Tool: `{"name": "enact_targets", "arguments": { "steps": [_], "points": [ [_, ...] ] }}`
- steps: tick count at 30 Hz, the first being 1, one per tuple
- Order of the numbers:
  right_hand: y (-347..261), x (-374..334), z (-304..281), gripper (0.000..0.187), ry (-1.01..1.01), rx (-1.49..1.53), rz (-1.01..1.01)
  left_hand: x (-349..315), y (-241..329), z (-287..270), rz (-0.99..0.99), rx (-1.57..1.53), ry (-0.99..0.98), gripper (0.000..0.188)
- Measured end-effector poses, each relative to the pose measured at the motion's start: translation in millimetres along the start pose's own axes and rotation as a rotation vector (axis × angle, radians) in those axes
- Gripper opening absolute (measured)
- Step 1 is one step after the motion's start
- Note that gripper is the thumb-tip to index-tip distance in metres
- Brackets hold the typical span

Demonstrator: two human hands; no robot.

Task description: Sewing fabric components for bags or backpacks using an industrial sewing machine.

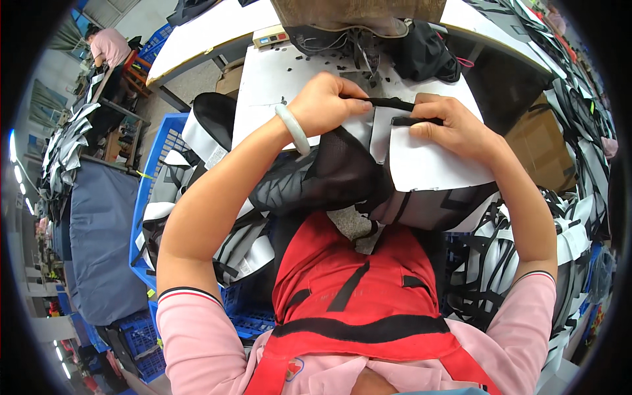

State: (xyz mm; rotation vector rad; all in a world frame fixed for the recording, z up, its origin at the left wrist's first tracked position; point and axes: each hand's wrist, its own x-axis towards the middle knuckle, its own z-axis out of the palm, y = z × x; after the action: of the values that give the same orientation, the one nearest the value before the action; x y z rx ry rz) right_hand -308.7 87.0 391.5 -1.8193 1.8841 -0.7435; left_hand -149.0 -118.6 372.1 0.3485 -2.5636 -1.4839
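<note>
Between my hands a black strap [393, 103] is stretched over the white worktable. The thumb and fingers of my left hand [322, 105] pinch its left end, and a pale bangle sits on that wrist. At its right end, my right hand [451, 125] is closed on the strap, with the thumb on a second black strip along the top edge of a white panel [438, 161]. Black mesh fabric [342, 168] hangs from the work below my left hand, bunched toward my lap. More grey mesh [428, 207] shows under the white panel.
A dark machine [359, 39] stands just beyond my hands, with black scraps [316, 58] scattered on the table. To the left, a blue crate [158, 155] holds sewn pieces. Many strapped pieces [490, 257] are heaped at the right. A person [110, 49] sits far left.
</note>
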Motion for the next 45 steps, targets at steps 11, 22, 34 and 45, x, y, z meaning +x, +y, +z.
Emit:
{"name": "enact_targets", "arguments": {
  "steps": [11, 22, 34, 45],
  "points": [
    [27.8, 23.8, -10.0, 0.036, 0.030, 0.027, 0.106, 37.1, -20.4, -1.4, -0.080, -0.015, 0.099, 0.028],
    [40.6, 37.5, -14.6, 0.038, -0.017, 0.032, 0.233, 51.5, -31.7, -2.2, -0.094, -0.104, 0.147, 0.030],
    [50.4, 45.9, -23.6, 0.039, 0.036, 0.000, 0.216, 61.5, -38.8, -16.0, 0.004, -0.089, 0.163, 0.028],
    [4.5, -97.9, -9.2, 0.035, 0.210, -0.002, 0.134, -104.0, 18.8, -5.6, 0.025, 0.050, 0.053, 0.009]
  ]
}}
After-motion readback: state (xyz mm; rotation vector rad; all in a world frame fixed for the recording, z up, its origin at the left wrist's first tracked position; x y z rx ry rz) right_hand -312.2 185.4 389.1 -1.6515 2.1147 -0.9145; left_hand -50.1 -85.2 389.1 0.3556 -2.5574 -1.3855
